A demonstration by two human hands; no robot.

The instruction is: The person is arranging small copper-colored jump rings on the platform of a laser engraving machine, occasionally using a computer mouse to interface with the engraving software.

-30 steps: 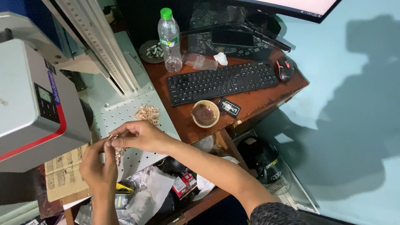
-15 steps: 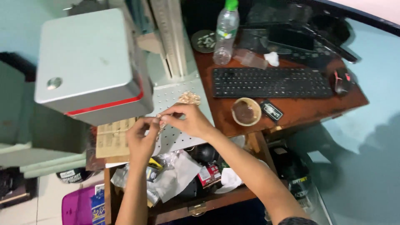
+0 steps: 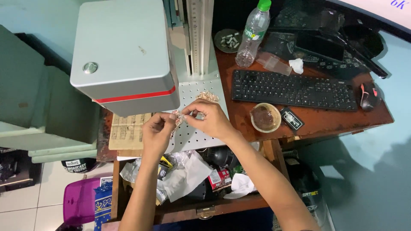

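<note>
My left hand and my right hand meet over a white perforated plate, fingertips pinched together on a small pale metallic piece held between them. A little heap of similar small pieces lies on the plate just beyond my right hand. A large grey box-shaped machine head with a red stripe hangs over the plate's left side, mounted on a vertical column.
A brown desk carries a black keyboard, mouse, plastic bottle, small bowl, a dish of small parts and a black key fob. An open drawer of clutter lies below my hands. A purple bin stands on the floor.
The view has swung left and closer, bringing the machine head to the centre. My hands stay together on the small piece over the plate.
</note>
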